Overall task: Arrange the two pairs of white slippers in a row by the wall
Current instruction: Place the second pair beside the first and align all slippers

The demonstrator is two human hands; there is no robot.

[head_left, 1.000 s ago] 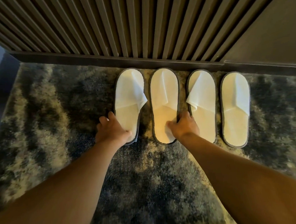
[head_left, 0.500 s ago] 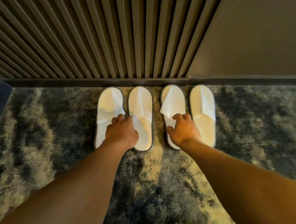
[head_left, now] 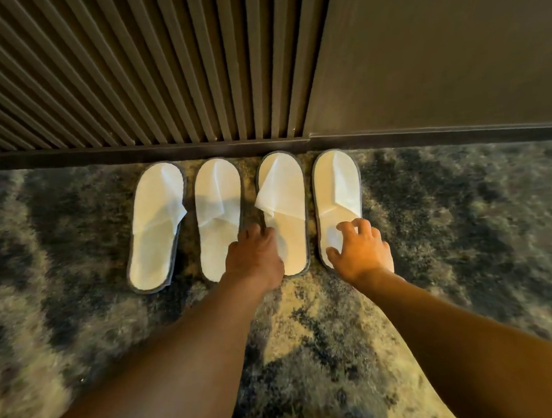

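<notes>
All four white slippers lie toes-to-baseboard on the carpet. My left hand presses flat between the middle two, grasping nothing; my right hand, fingers spread loose, touches the outermost slipper's heel to square it.

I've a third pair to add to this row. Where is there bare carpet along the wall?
Bare carpet left of the leftmost slipper and right of the rightmost slipper, along the skirting. Between the slippers it is crowded, with both hands there.
</notes>
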